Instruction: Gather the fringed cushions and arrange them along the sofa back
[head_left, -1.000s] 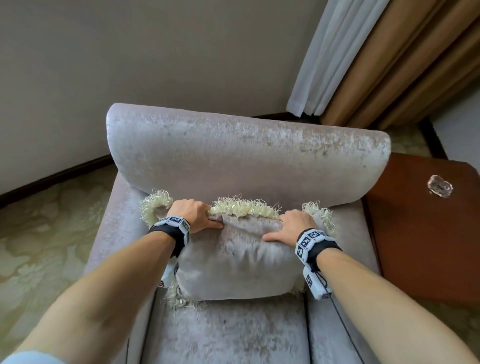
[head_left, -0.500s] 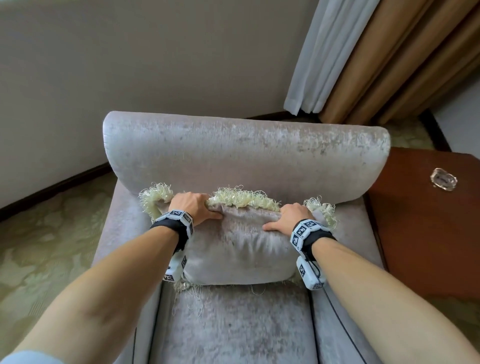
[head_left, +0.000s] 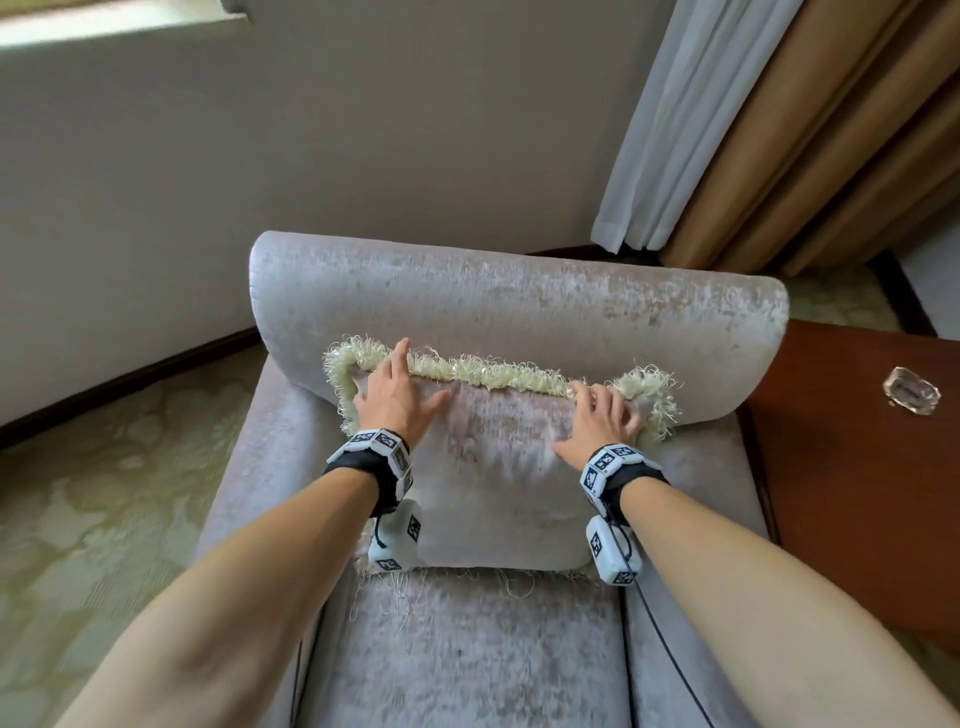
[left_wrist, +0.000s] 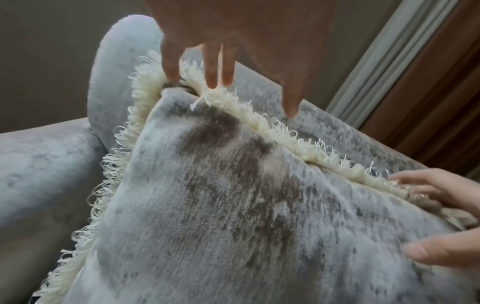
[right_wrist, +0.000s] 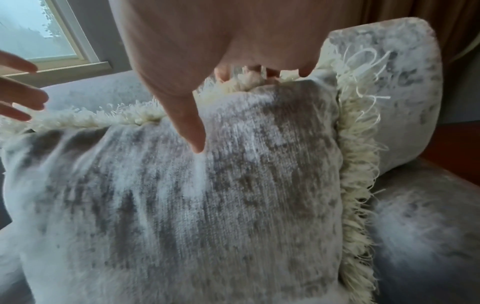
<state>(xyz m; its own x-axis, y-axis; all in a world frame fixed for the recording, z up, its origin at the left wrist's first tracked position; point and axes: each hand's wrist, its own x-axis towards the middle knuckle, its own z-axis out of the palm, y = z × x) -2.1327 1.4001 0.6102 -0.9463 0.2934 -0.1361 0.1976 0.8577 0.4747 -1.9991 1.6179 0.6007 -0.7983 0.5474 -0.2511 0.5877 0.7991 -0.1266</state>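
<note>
A grey velvet cushion (head_left: 493, 467) with cream fringe stands on the sofa seat (head_left: 467, 654), leaning on the sofa back (head_left: 519, 306). My left hand (head_left: 400, 400) lies on its top left corner with straight, spread fingers; in the left wrist view the fingertips (left_wrist: 211, 82) just touch the fringe. My right hand (head_left: 602, 421) holds the top right corner, fingers curled over the fringed top edge and thumb (right_wrist: 192, 131) flat on the front face. The cushion (left_wrist: 233, 205) fills both wrist views (right_wrist: 207, 205). No other cushion is in view.
A dark wooden side table (head_left: 857, 493) stands right of the sofa with a small glass object (head_left: 911, 397) on it. White and tan curtains (head_left: 779, 130) hang behind on the right. Patterned carpet (head_left: 104, 493) lies to the left, below a plain wall.
The cushion has been pushed up and back against the sofa back and now stands more upright. My left hand has let go of the top edge and straightened its fingers.
</note>
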